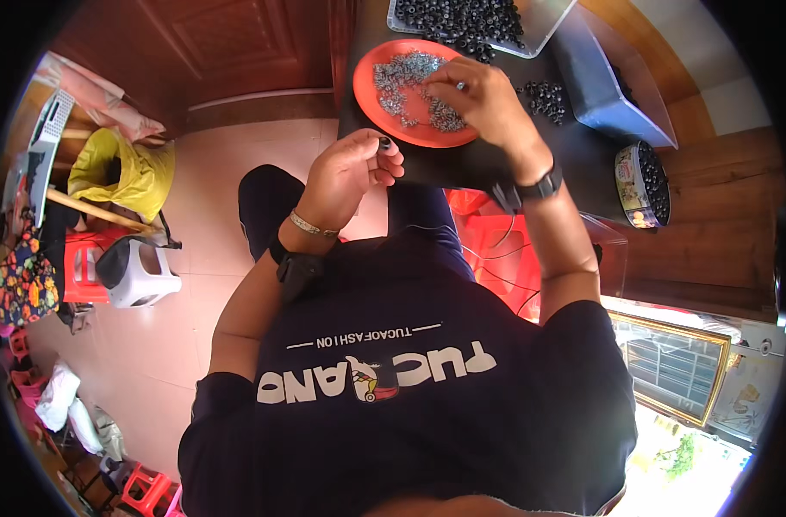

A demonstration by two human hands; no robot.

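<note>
My left hand [346, 172] is in front of the table edge, its thumb and fingers closed on a small black round plastic part [384, 143]. Over the orange-red plate [365, 99], my right hand [488, 99] has thumb and fingertips pinched together. A small silver metal piece [461, 85] shows between its fingers. Many small silver metal pieces [402, 73], perhaps screws, lie spread on the plate. Just to the right of it, a loose pile of black parts [544, 101] rests on the dark table [436, 164].
A clear tray [544, 39] heaped with black parts stands at the back. To its right are a blue-grey bin [595, 86] and a round tin [632, 185] of black parts. Red stools [505, 250] and cables sit below the table; a grey stool [143, 276] stands left.
</note>
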